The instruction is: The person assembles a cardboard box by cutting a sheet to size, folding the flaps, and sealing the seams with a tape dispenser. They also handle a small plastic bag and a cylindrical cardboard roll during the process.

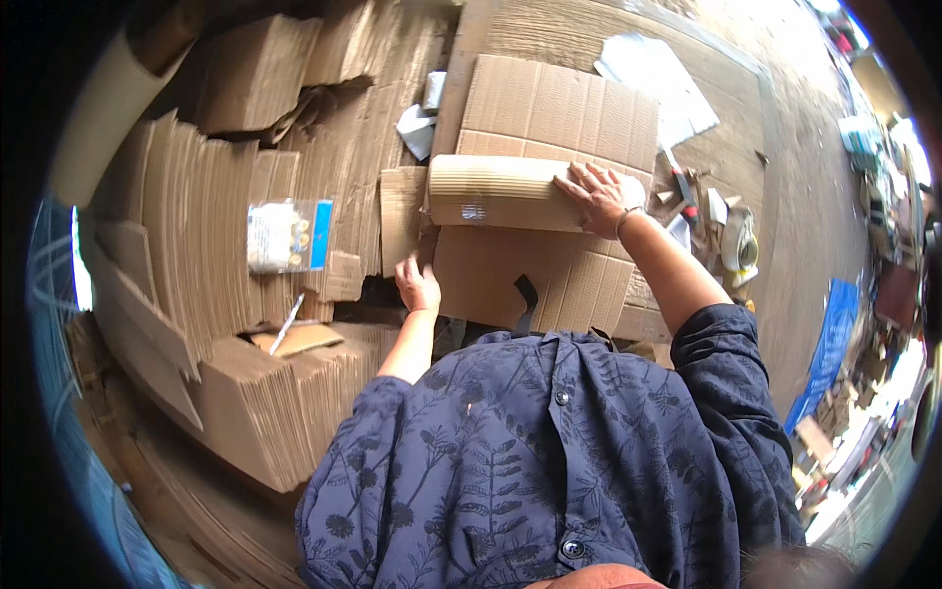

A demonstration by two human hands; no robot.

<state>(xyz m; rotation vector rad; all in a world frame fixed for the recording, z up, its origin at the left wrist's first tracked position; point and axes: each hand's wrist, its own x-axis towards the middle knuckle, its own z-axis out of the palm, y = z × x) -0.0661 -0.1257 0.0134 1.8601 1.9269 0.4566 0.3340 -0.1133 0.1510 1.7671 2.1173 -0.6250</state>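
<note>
And there we had it: a ribbed cardboard roll [500, 201] lying across the middle of the flat cardboard sheet [559, 108], its long axis running left to right, one end aimed left, the right end dipping a touch nearer us! We saw pale tan corrugation, fine ridges along the upper side, a smoother brown face towards us, and a small shiny patch catching light. Our right hand [594, 199] pressed on its right part, fingers open and spread, palm down! Our left hand [419, 290] sat lower, by the sheet's left edge, fingers bent; whether they pinched anything, we could not tell. Beneath it all we had a worn wooden tabletop [800, 221], with white paper [677, 88], a red-and-black tool [685, 196] and a tape roll [738, 239] to the right. Out left, we had stacked cardboard [201, 226] bearing a clear packet [288, 236]; far right, a blue strip [824, 339] beside bright, blurred clutter
</note>
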